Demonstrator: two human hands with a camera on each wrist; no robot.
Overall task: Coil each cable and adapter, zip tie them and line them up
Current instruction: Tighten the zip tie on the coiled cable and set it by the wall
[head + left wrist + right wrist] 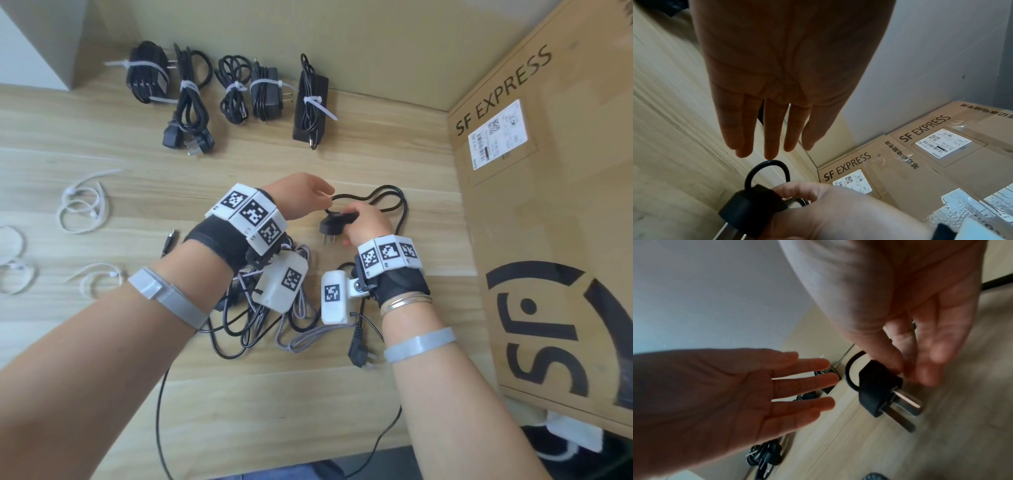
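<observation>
The right hand [368, 222] pinches a black three-pin plug [331, 226] between thumb and fingertips, prongs pointing toward the near side of the wooden table [342, 394]. The plug's black cable [387, 200] loops away on the far side of the hand and trails back toward the right; the rest of its run is hidden behind the wrist. The left hand [301, 197] is spread wide, fingers straight and slightly apart, holding nothing, just left of the plug; the left wrist view shows its fingertips [770, 152] close to the cable loop, though actual contact is hard to make out.

Under both wrists lies a tangle of uncoiled cables [260, 318], black and grey braided, largely covered by the wrist cameras. At the far edge five tied bundles [233, 89] sit in a row, each bound with a white zip tie. Loose zip ties [82, 205] lie on the left, some cut off by the frame. A cardboard SF EXPRESS box [548, 205] stands at the right.
</observation>
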